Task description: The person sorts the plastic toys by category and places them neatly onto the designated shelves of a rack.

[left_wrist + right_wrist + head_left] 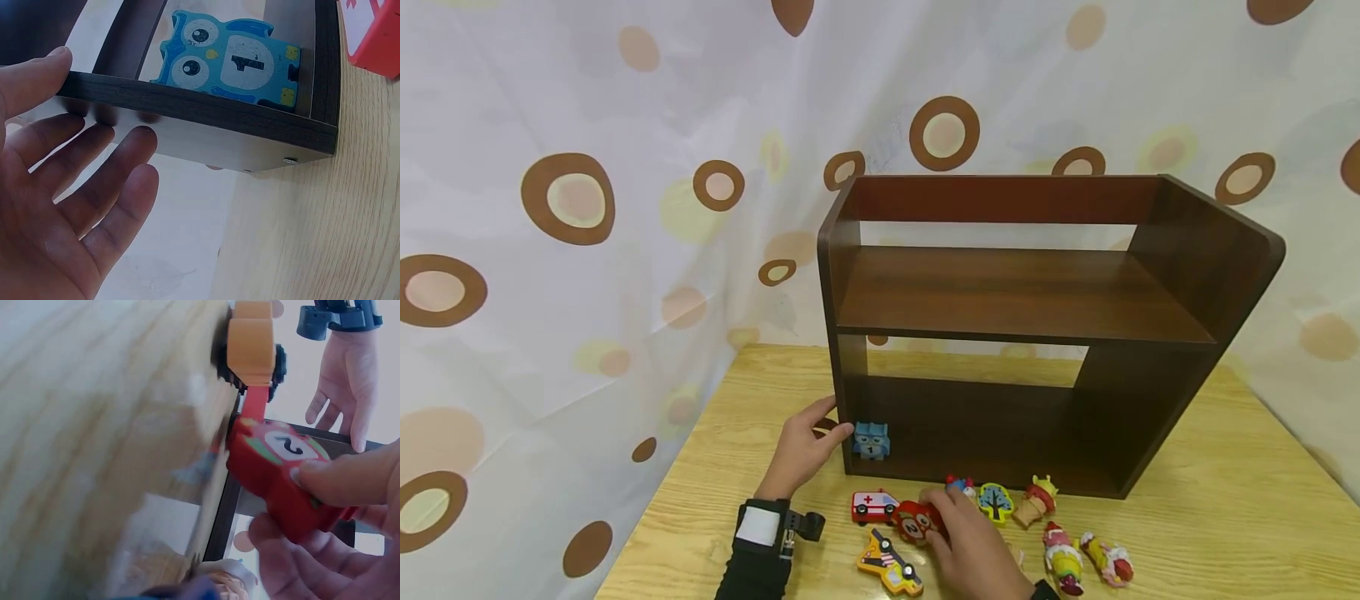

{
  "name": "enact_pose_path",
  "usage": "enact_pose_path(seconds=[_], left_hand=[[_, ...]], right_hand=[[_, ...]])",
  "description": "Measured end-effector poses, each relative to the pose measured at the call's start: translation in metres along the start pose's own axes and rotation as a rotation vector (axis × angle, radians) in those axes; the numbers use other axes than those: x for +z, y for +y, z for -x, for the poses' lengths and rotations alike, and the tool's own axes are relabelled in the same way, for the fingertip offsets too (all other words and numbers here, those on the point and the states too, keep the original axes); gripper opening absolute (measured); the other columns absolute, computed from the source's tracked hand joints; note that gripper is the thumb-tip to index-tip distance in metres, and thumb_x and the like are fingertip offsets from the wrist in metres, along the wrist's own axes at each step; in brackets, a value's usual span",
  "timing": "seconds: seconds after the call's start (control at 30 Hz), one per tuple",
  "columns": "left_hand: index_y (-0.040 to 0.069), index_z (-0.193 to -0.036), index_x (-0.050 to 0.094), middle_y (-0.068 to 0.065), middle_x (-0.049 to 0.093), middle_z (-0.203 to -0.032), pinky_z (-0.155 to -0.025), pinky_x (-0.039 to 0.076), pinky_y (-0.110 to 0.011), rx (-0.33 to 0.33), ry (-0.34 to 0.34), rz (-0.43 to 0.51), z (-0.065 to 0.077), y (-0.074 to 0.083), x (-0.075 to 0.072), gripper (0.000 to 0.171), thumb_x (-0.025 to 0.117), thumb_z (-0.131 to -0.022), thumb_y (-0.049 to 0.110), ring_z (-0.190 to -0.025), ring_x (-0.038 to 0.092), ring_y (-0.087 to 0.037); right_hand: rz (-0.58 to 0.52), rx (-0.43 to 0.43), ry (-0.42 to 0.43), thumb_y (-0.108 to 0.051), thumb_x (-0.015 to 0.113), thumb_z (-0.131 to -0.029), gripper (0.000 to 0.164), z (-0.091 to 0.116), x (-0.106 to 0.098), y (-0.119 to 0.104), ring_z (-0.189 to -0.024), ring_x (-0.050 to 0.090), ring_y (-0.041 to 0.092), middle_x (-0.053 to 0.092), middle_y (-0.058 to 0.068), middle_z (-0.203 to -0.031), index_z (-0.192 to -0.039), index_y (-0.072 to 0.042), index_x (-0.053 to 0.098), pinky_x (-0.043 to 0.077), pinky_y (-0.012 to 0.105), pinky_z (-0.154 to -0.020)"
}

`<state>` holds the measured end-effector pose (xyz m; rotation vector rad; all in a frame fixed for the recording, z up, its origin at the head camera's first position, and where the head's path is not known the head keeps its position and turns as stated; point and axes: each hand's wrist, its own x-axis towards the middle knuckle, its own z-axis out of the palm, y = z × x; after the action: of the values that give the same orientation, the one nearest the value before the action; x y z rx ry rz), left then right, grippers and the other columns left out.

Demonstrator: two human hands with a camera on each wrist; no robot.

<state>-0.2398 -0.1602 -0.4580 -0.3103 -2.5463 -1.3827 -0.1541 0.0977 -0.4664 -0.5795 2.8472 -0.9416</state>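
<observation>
A: Backdrop?
B: Pale sheet point(497, 100), lightly creased, across upper left, top and right of frame. Print: brown rings with light centres, solid tan and brown ovals, faint yellow spots.
A: Table?
B: Yellowish wood-grain tabletop point(1210, 500), lower part of frame. 2 side edges spread toward lower left and lower right.
A: Light?
B: Soft over the sheet. Whitish reflections on the tabletop, left half of right wrist view.

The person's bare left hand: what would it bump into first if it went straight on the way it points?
The bare left hand would probably meet the dark brown wooden shelf's side panel first, though depth makes any contact now hard to tell.
</observation>
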Motion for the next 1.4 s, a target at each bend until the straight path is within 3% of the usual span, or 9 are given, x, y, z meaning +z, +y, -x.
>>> enact_pose_path(seconds=[0.27, 0.43, 0.6, 0.83, 0.97, 1.27, 1.4], left_hand=[[0.007, -0.140, 0.057, -0.015, 0.062, -0.138, -0.086, 0.059, -0.040, -0.018, -0.002, 0.004, 0.001, 0.001, -0.001, 0.052, 0.070, -0.092, 0.020, -0.105, 0.068, -0.028], [0.008, -0.140, 0.057, -0.014, 0.062, -0.137, -0.087, 0.060, -0.043, -0.013, 0.001, -0.002, 0.001, 0.002, -0.002, 0.051, 0.070, -0.092, 0.020, -0.107, 0.069, -0.029], [0.008, -0.140, 0.057, -0.015, 0.062, -0.137, -0.090, 0.059, -0.043, -0.010, 0.000, 0.023, 0.001, 0.004, -0.001, 0.050, 0.070, -0.092, 0.018, -0.112, 0.068, -0.032], [0.008, -0.140, 0.056, -0.017, 0.061, -0.138, -0.091, 0.059, -0.043, 0.029, -0.009, 0.038, -0.001, 0.003, 0.002, 0.049, 0.068, -0.094, 0.018, -0.113, 0.067, -0.035], [0.006, -0.140, 0.056, -0.019, 0.061, -0.137, -0.088, 0.060, -0.043, 0.058, -0.005, 0.008, -0.001, 0.002, 0.004, 0.048, 0.067, -0.094, 0.019, -0.110, 0.068, -0.035], [0.012, -0.140, 0.057, -0.011, 0.061, -0.140, -0.093, 0.059, -0.043, -0.028, -0.015, 0.036, 0.000, 0.007, 0.006, 0.049, 0.068, -0.093, 0.018, -0.114, 0.068, -0.031], [0.012, -0.141, 0.057, -0.011, 0.061, -0.140, -0.093, 0.059, -0.043, -0.025, -0.014, 0.034, 0.000, 0.008, 0.006, 0.049, 0.068, -0.094, 0.018, -0.114, 0.067, -0.031]], right_hand=[[0.055, 0.024, 0.196, -0.011, 0.072, -0.090, 0.045, -0.004, -0.008, -0.006, -0.089, 0.059, 0.009, 0.061, -0.002, -0.105, -0.132, -0.016, 0.058, 0.051, 0.027, -0.069], [0.030, 0.010, 0.324, -0.007, 0.074, -0.086, 0.035, -0.013, -0.020, -0.008, -0.090, 0.059, 0.012, 0.065, 0.003, -0.104, -0.119, -0.008, 0.065, 0.050, 0.027, -0.069], [0.076, -0.051, 0.425, -0.003, 0.076, -0.083, 0.029, -0.020, -0.032, -0.005, -0.090, 0.060, 0.015, 0.066, 0.004, -0.102, -0.110, -0.010, 0.069, 0.051, 0.033, -0.072], [0.040, -0.103, 0.466, -0.002, 0.074, -0.084, 0.028, -0.031, -0.044, 0.000, -0.098, 0.063, 0.027, 0.069, 0.009, -0.106, -0.112, -0.007, 0.070, 0.057, 0.046, -0.081], [0.035, -0.113, 0.474, -0.004, 0.075, -0.084, 0.029, -0.039, -0.050, 0.002, -0.097, 0.065, 0.028, 0.070, 0.010, -0.104, -0.112, -0.006, 0.070, 0.058, 0.047, -0.080], [0.069, -0.139, 0.489, -0.003, 0.077, -0.082, 0.030, -0.054, -0.053, 0.005, -0.097, 0.067, 0.031, 0.071, 0.013, -0.107, -0.112, -0.005, 0.071, 0.058, 0.049, -0.081], [0.067, -0.143, 0.463, -0.004, 0.075, -0.083, 0.031, -0.061, -0.054, 0.005, -0.097, 0.067, 0.031, 0.071, 0.015, -0.110, -0.113, -0.004, 0.071, 0.058, 0.048, -0.080]])
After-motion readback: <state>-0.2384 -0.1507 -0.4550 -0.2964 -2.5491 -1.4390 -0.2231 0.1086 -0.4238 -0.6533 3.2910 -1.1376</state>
